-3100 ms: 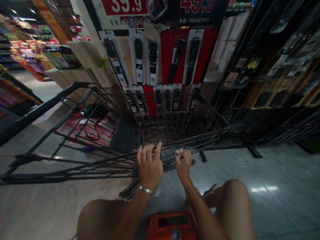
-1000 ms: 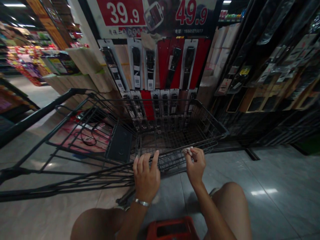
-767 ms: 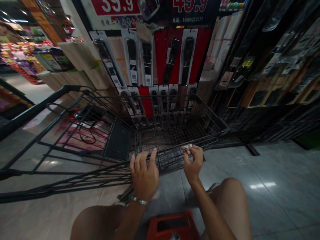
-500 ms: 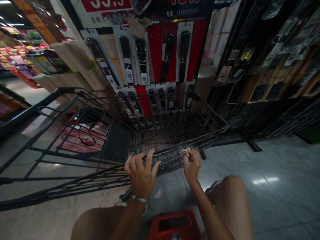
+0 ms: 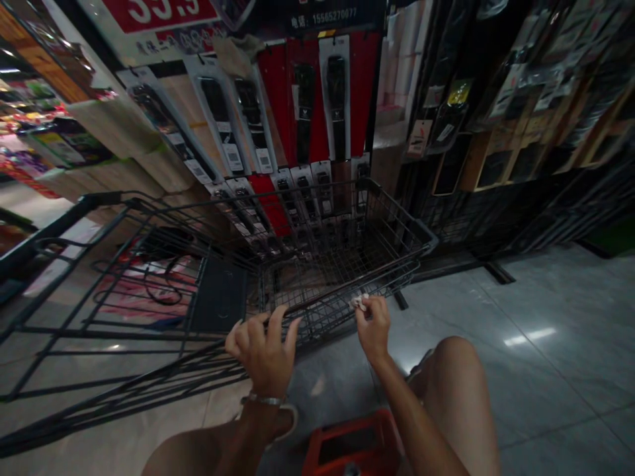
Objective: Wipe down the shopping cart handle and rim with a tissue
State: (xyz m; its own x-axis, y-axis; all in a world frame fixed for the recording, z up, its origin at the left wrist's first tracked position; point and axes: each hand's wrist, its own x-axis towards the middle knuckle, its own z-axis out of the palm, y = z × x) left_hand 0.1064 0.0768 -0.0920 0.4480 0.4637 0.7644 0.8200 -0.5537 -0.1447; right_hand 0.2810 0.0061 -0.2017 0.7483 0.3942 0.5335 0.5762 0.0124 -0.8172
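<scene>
My left hand (image 5: 265, 350) rests at the near top rail of a dark wire shopping cart (image 5: 332, 294), its fingers curled over the metal with gaps between them. A crumpled whitish piece, like tissue or paper, (image 5: 359, 302) is pinched between the thumb and fingers of my right hand (image 5: 373, 330), just outside the cart's near side. In the cart's left section lies a pink item (image 5: 149, 287) with a dark strap, beside a dark flat panel (image 5: 218, 294). The wire basket to the right of that panel shows its bare mesh.
A rack of packaged belts or straps (image 5: 302, 112) hangs behind the cart. More packages in wooden-edged boxes (image 5: 491, 162) hang at the right. An orange-red stool or box (image 5: 352, 443) is between my knees on the tiled floor (image 5: 546, 330).
The view has shifted, so the rack and cart appear further left. Both hands keep much the same pose, my left at the rail and my right pinching the whitish piece.
</scene>
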